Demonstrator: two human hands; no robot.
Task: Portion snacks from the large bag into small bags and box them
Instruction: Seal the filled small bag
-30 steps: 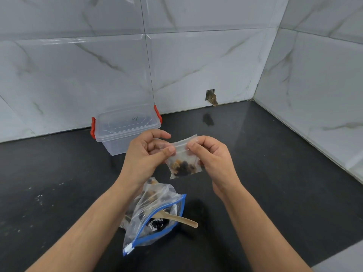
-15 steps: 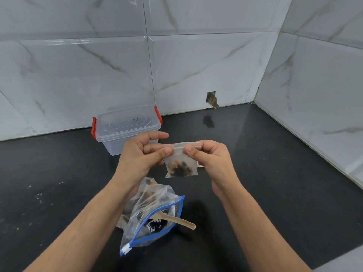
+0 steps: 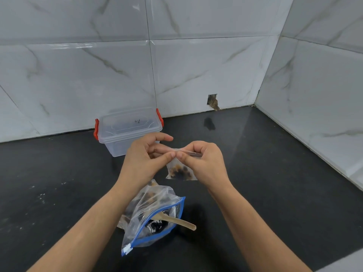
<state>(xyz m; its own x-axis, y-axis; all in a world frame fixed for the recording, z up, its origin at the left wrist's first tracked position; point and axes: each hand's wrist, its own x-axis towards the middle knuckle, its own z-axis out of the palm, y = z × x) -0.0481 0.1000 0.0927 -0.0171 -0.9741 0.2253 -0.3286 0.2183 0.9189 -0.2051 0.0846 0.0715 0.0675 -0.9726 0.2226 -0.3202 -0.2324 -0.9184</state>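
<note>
Left hand [image 3: 144, 160] and right hand [image 3: 204, 163] both pinch the small snack bag's [image 3: 180, 171] top edge above the worktop [image 3: 275, 183]; large zip bag [image 3: 153, 218] lies below.

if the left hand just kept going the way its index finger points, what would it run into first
Most likely the right hand. The left hand has its index finger pointing to the right, over the top edge of the small bag that both hands pinch. Depth is unclear, so the finger might pass just behind the right knuckles.

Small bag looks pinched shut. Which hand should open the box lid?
Left hand: it is nearer the clear plastic box with red latches. The right hand can hold the small clear snack bag.
</note>
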